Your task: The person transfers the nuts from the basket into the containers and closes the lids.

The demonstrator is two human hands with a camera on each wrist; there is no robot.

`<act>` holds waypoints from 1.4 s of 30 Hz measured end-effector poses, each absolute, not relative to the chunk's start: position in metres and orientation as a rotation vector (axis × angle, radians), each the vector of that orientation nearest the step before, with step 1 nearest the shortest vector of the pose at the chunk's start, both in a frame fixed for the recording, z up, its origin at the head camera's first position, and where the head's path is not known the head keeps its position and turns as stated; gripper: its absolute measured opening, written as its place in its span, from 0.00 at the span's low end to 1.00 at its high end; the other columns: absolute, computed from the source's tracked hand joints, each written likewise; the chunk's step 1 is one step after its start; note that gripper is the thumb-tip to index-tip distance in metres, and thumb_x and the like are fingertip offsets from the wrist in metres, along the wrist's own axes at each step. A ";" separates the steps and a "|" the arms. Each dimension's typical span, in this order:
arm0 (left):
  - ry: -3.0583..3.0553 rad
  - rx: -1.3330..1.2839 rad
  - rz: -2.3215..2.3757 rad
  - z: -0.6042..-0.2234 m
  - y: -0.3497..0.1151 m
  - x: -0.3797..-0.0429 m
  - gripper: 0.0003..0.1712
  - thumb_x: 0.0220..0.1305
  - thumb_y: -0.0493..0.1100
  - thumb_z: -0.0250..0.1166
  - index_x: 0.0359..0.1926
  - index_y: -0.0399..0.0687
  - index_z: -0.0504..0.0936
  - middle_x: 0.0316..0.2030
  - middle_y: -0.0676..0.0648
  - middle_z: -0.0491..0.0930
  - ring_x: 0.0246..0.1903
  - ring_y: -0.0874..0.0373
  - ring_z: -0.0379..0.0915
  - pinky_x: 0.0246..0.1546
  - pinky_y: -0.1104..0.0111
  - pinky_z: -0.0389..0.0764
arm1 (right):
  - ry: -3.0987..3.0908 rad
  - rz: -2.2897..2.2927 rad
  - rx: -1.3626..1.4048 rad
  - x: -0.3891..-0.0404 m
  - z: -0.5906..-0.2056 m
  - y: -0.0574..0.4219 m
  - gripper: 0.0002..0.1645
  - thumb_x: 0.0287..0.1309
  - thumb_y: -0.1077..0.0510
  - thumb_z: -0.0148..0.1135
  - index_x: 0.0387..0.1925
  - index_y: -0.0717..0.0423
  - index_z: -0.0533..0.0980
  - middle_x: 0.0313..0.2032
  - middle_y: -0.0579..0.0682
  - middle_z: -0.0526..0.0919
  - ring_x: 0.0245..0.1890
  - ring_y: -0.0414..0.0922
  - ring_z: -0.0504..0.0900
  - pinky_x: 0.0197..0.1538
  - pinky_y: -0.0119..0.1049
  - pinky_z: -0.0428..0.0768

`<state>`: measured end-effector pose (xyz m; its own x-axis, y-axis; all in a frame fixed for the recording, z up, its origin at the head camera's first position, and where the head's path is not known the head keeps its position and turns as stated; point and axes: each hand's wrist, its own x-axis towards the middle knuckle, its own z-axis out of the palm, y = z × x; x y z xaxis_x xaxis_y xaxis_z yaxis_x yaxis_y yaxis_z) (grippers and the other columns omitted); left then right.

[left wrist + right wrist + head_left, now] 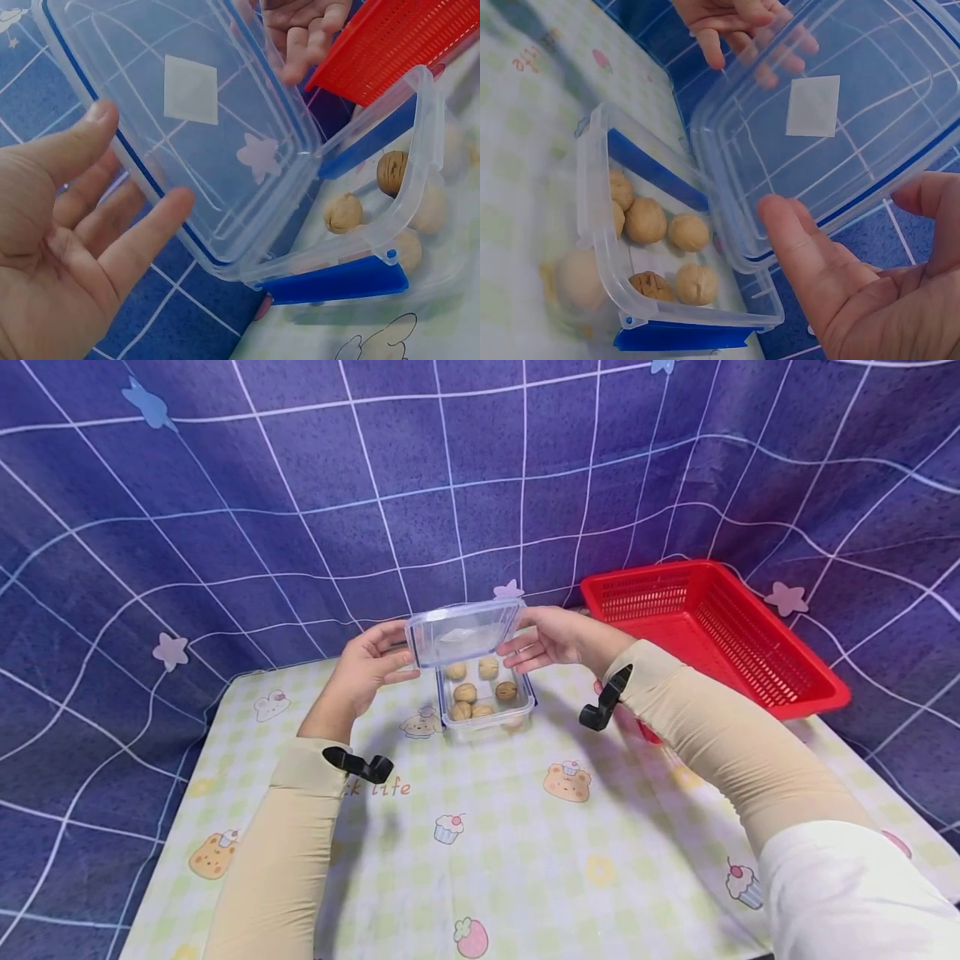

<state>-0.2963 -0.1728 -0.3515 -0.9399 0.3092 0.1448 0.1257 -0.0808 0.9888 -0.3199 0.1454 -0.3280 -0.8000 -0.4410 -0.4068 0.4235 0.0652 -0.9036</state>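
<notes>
A clear plastic container (486,722) with blue side clips stands on the table, and several walnuts (506,691) lie inside it. Its clear lid (459,647) is tilted up steeply over the container's far side, with a blue seal along its rim and a white square label (191,90) on it. My left hand (366,670) holds the lid's left edge, thumb and fingers on either side of the rim. At the opposite edge, my right hand (553,639) grips the lid between thumb and fingers. The lid's lower edge is close to the container's far rim.
A red plastic basket (678,631) stands at the back right, beyond my right forearm. The table has a checkered cloth (517,860) with cartoon prints. Behind it hangs a blue curtain (390,468) with white grid lines.
</notes>
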 end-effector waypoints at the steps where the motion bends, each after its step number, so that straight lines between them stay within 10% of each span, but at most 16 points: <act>1: 2.044 0.471 2.161 -0.352 -0.173 -0.297 0.23 0.65 0.24 0.62 0.51 0.55 0.84 0.48 0.52 0.83 0.45 0.58 0.82 0.46 0.60 0.86 | 1.736 -1.802 -0.029 -0.320 -0.329 0.146 0.26 0.78 0.50 0.39 0.67 0.61 0.63 0.67 0.67 0.71 0.50 0.54 0.85 0.64 0.52 0.77; 8: 2.217 0.456 1.960 -0.355 -0.172 -0.298 0.27 0.68 0.27 0.62 0.67 0.31 0.72 0.70 0.39 0.69 0.66 0.55 0.70 0.59 0.70 0.77 | 1.693 -1.889 -0.001 -0.320 -0.334 0.149 0.22 0.80 0.53 0.40 0.65 0.60 0.62 0.59 0.62 0.80 0.50 0.53 0.86 0.57 0.49 0.82; 15: 2.333 0.344 1.698 -0.355 -0.171 -0.301 0.40 0.70 0.33 0.63 0.78 0.37 0.55 0.78 0.41 0.52 0.77 0.50 0.45 0.76 0.59 0.54 | 1.741 -1.959 -0.046 -0.316 -0.335 0.150 0.28 0.77 0.59 0.48 0.73 0.63 0.62 0.35 0.48 0.86 0.33 0.43 0.87 0.43 0.42 0.88; 25: 2.370 0.420 1.555 -0.359 -0.176 -0.306 0.46 0.71 0.37 0.64 0.80 0.41 0.47 0.80 0.45 0.43 0.79 0.50 0.37 0.78 0.56 0.44 | 1.876 -1.853 -0.258 -0.306 -0.337 0.150 0.40 0.74 0.57 0.51 0.79 0.61 0.48 0.52 0.54 0.81 0.49 0.43 0.82 0.59 0.39 0.79; 31: 2.286 0.525 1.597 -0.364 -0.169 -0.309 0.46 0.75 0.39 0.58 0.81 0.46 0.38 0.81 0.51 0.33 0.79 0.52 0.26 0.78 0.56 0.35 | 1.980 -1.943 -0.320 -0.293 -0.341 0.140 0.47 0.71 0.51 0.54 0.81 0.55 0.43 0.78 0.58 0.54 0.77 0.53 0.55 0.78 0.50 0.52; 42: 2.116 0.570 1.906 -0.395 -0.136 -0.315 0.52 0.73 0.47 0.58 0.80 0.42 0.31 0.81 0.46 0.30 0.79 0.55 0.29 0.78 0.63 0.39 | 2.541 -1.974 -0.153 -0.290 -0.364 0.098 0.41 0.76 0.60 0.49 0.81 0.54 0.43 0.78 0.60 0.53 0.77 0.53 0.53 0.78 0.42 0.51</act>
